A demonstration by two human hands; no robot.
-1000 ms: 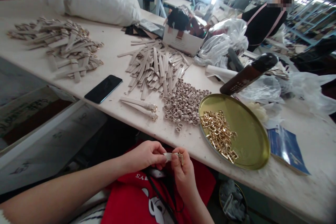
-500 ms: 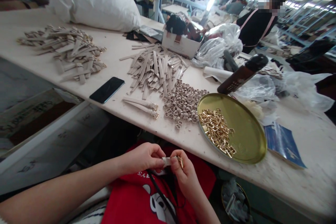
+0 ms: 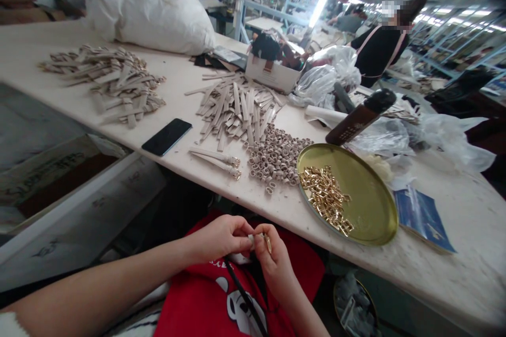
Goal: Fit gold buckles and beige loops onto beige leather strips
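Small beige strap piece with gold metal buckle (image 3: 268,242), pinched over the red lap between fingertips of left hand (image 3: 221,238) and right hand (image 3: 274,264), just below the pale worktable (image 3: 284,211) bearing heaped beige leather loops (image 3: 274,158), a round gold tray (image 3: 371,205) and a black phone (image 3: 166,137).

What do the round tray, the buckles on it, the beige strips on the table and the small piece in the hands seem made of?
Round tray: likely metal, brass-gold, satin sheen.
Buckles: apparently gold-finished metal, sharp glints.
Beige strips: matte, flat, perhaps leather or imitation; I cannot tell which.
Small piece, pinched by left hand and right hand: apparently the same beige material with a gold buckle.
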